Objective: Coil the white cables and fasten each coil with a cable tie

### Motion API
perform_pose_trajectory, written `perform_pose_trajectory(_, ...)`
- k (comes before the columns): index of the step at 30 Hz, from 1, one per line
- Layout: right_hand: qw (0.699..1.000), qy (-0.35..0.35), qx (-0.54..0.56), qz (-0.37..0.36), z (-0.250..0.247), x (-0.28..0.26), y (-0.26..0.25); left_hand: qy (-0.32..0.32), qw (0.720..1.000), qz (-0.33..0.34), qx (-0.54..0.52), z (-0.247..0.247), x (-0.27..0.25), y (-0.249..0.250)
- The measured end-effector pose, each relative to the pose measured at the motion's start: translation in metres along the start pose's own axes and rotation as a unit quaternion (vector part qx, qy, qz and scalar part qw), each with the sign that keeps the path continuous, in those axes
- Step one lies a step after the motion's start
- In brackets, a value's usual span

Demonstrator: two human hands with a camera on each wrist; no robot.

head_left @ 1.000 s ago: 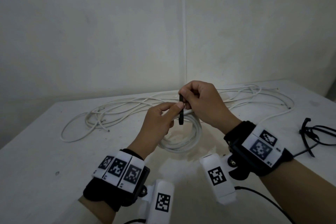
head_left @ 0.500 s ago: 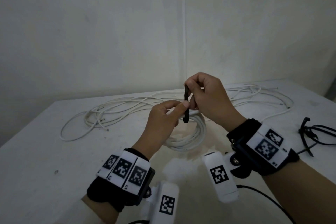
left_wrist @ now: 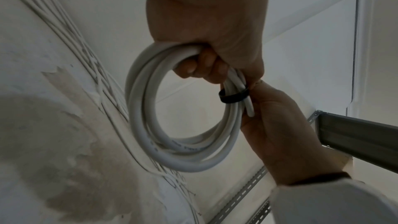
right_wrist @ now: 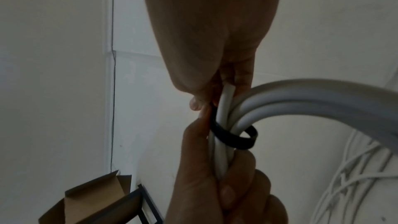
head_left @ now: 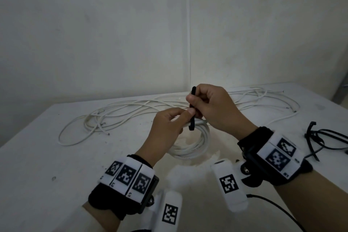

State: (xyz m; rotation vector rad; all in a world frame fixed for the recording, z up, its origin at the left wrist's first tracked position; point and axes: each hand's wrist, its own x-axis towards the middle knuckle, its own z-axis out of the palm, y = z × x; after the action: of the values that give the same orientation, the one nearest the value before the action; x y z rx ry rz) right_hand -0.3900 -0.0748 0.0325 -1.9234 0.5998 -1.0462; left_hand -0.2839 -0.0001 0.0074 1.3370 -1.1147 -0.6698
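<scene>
A small coil of white cable [head_left: 197,143] hangs above the white table [head_left: 47,156], and my left hand [head_left: 185,117] grips its upper part. A black cable tie [head_left: 192,111] loops round the bundled strands beside my left thumb. My right hand [head_left: 190,98] pinches the tie's tail, which stands upright above the coil. In the left wrist view the tie's loop [left_wrist: 233,96] sits loosely round the coil [left_wrist: 146,108]. The right wrist view shows the same loop [right_wrist: 232,137] with a gap between it and the strands [right_wrist: 301,94].
Several loose white cables [head_left: 113,115] sprawl across the back of the table. A bunch of spare black cable ties [head_left: 320,137] lies at the right. The walls meet in a corner behind the table. A cardboard box [right_wrist: 92,198] shows below.
My right hand has drawn the tie's tail upward, and more of it stands above my fingers. Both hands and the coil have risen slightly.
</scene>
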Motion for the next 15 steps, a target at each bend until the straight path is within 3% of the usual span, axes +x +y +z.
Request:
perform_pose_trajectory(6, 0.999, 0.052, -0.006, 0.005, 0.0006, 0.0089, -0.0024, 0.007, 1.000, 0.003, 0.005, 0.0038, -0.0003, 0.0000)
perform_pose_trajectory(12, 1.000, 0.001, -0.021, -0.014, 0.0058, 0.0050, -0.0006, 0.031, 0.999, -0.033, -0.026, 0.0016, -0.0061, -0.0071)
perform_pose_trajectory(15, 0.999, 0.021, -0.025, -0.027, 0.0092, 0.0024, 0.0003, 0.022, 0.999, -0.025, -0.017, 0.0032, -0.0065, -0.0060)
